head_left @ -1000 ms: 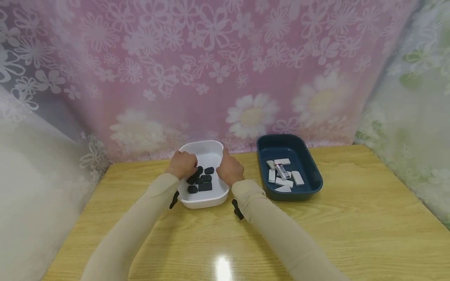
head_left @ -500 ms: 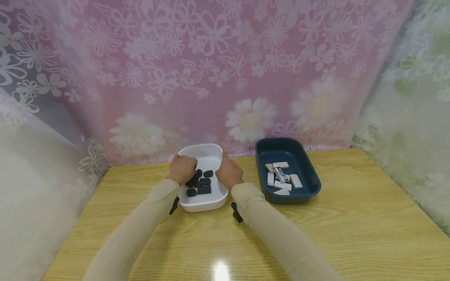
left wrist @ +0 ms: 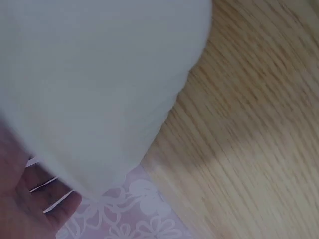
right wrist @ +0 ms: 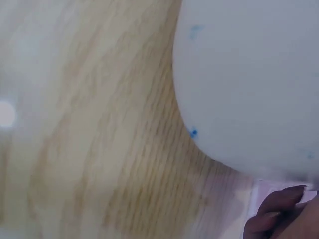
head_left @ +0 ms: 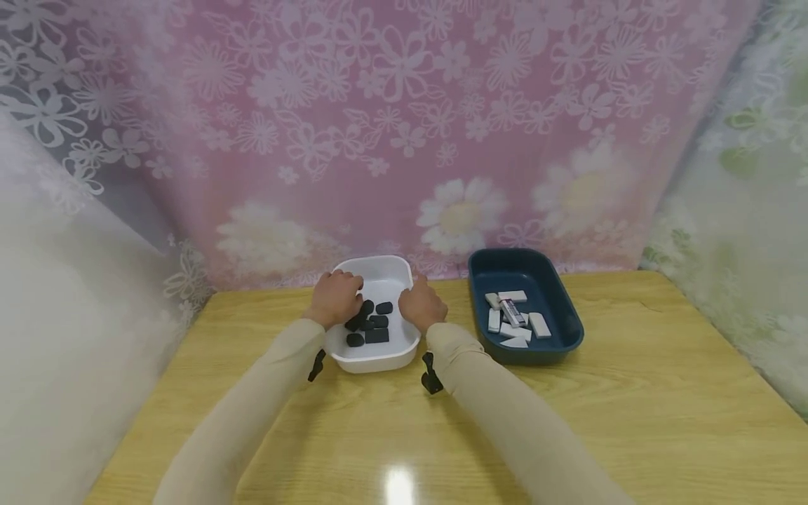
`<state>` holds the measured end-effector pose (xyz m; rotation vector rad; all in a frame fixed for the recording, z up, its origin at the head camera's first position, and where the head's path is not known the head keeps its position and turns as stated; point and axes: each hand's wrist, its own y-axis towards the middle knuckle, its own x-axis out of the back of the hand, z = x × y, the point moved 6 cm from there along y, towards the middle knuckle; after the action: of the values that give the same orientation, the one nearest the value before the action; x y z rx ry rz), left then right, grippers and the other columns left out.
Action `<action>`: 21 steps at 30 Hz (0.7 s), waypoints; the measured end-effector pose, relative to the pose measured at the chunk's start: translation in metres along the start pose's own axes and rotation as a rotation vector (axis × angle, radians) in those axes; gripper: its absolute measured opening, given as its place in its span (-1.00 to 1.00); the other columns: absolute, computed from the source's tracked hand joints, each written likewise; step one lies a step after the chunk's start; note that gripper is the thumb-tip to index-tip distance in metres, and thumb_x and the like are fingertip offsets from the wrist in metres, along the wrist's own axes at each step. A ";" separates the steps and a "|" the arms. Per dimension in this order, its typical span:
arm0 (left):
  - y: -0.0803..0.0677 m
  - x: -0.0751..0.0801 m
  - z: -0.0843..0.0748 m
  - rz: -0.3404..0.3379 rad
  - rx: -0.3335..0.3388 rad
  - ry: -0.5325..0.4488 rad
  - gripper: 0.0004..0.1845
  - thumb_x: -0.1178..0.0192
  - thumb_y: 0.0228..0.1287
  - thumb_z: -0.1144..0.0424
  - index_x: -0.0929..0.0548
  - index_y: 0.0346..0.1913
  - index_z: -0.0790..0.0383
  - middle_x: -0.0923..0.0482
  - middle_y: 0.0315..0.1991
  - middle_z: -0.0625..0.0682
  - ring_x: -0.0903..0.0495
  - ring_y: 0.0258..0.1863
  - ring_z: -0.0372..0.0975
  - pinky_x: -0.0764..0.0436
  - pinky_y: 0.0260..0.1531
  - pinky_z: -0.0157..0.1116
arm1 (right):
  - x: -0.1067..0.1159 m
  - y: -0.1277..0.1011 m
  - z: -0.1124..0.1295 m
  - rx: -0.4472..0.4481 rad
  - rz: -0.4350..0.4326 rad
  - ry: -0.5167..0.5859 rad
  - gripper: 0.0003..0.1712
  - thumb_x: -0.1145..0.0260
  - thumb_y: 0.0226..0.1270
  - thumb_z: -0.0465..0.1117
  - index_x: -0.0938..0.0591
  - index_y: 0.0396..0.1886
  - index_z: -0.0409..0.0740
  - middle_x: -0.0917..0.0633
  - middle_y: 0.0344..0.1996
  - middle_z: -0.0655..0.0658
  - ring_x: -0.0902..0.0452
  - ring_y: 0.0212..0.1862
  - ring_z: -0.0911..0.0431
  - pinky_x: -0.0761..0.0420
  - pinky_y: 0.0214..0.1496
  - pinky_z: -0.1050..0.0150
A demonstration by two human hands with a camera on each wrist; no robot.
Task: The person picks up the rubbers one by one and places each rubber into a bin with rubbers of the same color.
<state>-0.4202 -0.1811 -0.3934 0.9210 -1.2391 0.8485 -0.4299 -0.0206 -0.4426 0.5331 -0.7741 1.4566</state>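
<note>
In the head view a white plastic tray (head_left: pixel 372 364) stands on the table, with several small black blocks (head_left: pixel 376 336) in its near half. My left hand (head_left: pixel 336 298) holds its left rim, thumb on the inner side. On the opposite rim, my right hand (head_left: pixel 424 306) grips with the thumb inside as well. Pale sleeves fill much of both wrist views. Bent fingers (left wrist: pixel 50 194) show at the lower left of the left wrist view, and curled fingers (right wrist: pixel 276 209) at the lower right of the right wrist view. The undersides of both grips are hidden from the head camera.
A dark blue tray (head_left: pixel 571 337) to the right contains several white erasers (head_left: pixel 539 325), one in a printed wrapper (head_left: pixel 512 313). Both trays stand near the back edge of the wooden table (head_left: pixel 618 393), against a pink floral curtain (head_left: pixel 379 175).
The head view has shifted slightly. Both hands keep their places on the white tray, and the trays show no clear movement across the table.
</note>
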 end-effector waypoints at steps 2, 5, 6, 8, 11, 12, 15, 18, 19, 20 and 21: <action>0.001 0.007 0.004 -0.057 0.018 -0.036 -0.78 -0.13 0.29 0.23 -0.64 -0.08 0.24 -0.62 -0.19 0.13 -0.55 -0.15 0.03 -0.43 -0.05 0.03 | 0.004 0.002 -0.001 -0.021 -0.017 0.026 -0.35 0.12 0.46 0.07 -0.20 0.40 -0.20 -0.56 0.01 -0.29 -0.53 -0.02 -0.15 -0.42 0.01 -0.16; 0.003 0.015 0.008 -0.080 0.048 -0.099 -0.71 -0.11 0.33 0.19 -0.60 0.03 0.25 -0.59 -0.08 0.17 -0.53 -0.06 0.06 -0.41 0.02 0.05 | 0.013 0.005 0.000 -0.020 -0.069 0.053 -0.26 0.19 0.47 0.19 -0.15 0.43 -0.21 -0.41 0.19 -0.29 -0.40 0.15 -0.16 -0.36 0.09 -0.20; 0.004 0.017 0.009 -0.072 0.056 -0.118 -0.68 -0.10 0.35 0.17 -0.58 0.07 0.26 -0.57 -0.04 0.18 -0.52 -0.04 0.07 -0.41 0.03 0.05 | 0.016 0.005 0.001 -0.010 -0.090 0.061 -0.25 0.19 0.47 0.20 -0.13 0.44 -0.20 -0.34 0.25 -0.29 -0.33 0.20 -0.17 -0.33 0.12 -0.19; 0.004 0.019 0.010 -0.042 0.080 -0.153 -0.62 -0.06 0.39 0.13 -0.53 0.14 0.26 -0.53 0.04 0.20 -0.51 0.02 0.07 -0.40 0.06 0.04 | 0.023 0.005 0.007 0.032 -0.122 0.068 -0.24 0.18 0.46 0.19 -0.11 0.45 -0.23 -0.25 0.31 -0.29 -0.22 0.27 -0.17 -0.30 0.16 -0.18; 0.003 0.025 0.012 -0.014 0.115 -0.188 -0.54 -0.02 0.42 0.06 -0.45 0.23 0.29 -0.47 0.13 0.23 -0.47 0.08 0.07 -0.37 0.10 0.05 | 0.034 0.004 0.023 0.121 -0.139 0.061 -0.26 0.15 0.46 0.15 -0.13 0.45 -0.22 -0.17 0.37 -0.28 -0.09 0.34 -0.17 -0.26 0.22 -0.14; 0.002 0.028 0.013 -0.012 0.125 -0.199 -0.51 0.00 0.43 0.03 -0.42 0.25 0.30 -0.45 0.16 0.23 -0.46 0.10 0.07 -0.37 0.10 0.06 | 0.038 0.003 0.029 0.152 -0.131 0.053 -0.27 0.14 0.47 0.14 -0.14 0.45 -0.22 -0.17 0.37 -0.28 -0.05 0.36 -0.17 -0.23 0.25 -0.12; 0.002 0.036 0.014 -0.029 0.148 -0.233 -0.44 0.06 0.45 -0.05 -0.37 0.29 0.30 -0.38 0.23 0.24 -0.39 0.17 0.08 -0.32 0.12 0.10 | 0.051 0.002 0.043 0.232 -0.104 -0.014 -0.29 0.14 0.48 0.12 -0.13 0.46 -0.17 -0.18 0.37 -0.28 -0.02 0.38 -0.17 -0.17 0.30 -0.08; 0.000 0.044 0.015 -0.039 0.166 -0.263 -0.38 0.13 0.45 -0.12 -0.33 0.33 0.29 -0.32 0.28 0.23 -0.31 0.24 0.08 -0.26 0.17 0.11 | 0.067 0.003 0.046 0.310 -0.086 -0.130 -0.30 0.14 0.49 0.12 -0.12 0.48 -0.14 -0.19 0.36 -0.29 -0.06 0.36 -0.20 -0.16 0.31 -0.10; -0.001 0.046 0.015 -0.043 0.169 -0.268 -0.37 0.14 0.45 -0.13 -0.32 0.34 0.28 -0.30 0.30 0.23 -0.28 0.27 0.08 -0.24 0.18 0.11 | 0.073 0.004 0.044 0.341 -0.084 -0.186 -0.30 0.15 0.49 0.12 -0.11 0.49 -0.12 -0.18 0.37 -0.30 -0.07 0.36 -0.22 -0.17 0.30 -0.11; -0.002 0.048 0.016 -0.047 0.175 -0.267 -0.36 0.15 0.45 -0.15 -0.32 0.34 0.27 -0.30 0.30 0.22 -0.27 0.28 0.07 -0.23 0.19 0.10 | 0.080 0.005 0.042 0.368 -0.087 -0.246 -0.30 0.15 0.49 0.12 -0.11 0.49 -0.11 -0.17 0.38 -0.30 -0.07 0.36 -0.23 -0.16 0.31 -0.11; -0.004 0.050 0.017 -0.051 0.175 -0.270 -0.35 0.15 0.44 -0.15 -0.32 0.34 0.28 -0.30 0.30 0.22 -0.26 0.28 0.08 -0.21 0.20 0.10 | 0.089 0.006 0.038 0.390 -0.083 -0.295 -0.30 0.14 0.49 0.13 -0.11 0.49 -0.08 -0.15 0.39 -0.30 -0.06 0.36 -0.24 -0.16 0.30 -0.13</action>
<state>-0.4162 -0.1966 -0.3430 1.2348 -1.3807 0.8203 -0.4459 0.0111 -0.3527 1.0837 -0.6868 1.4751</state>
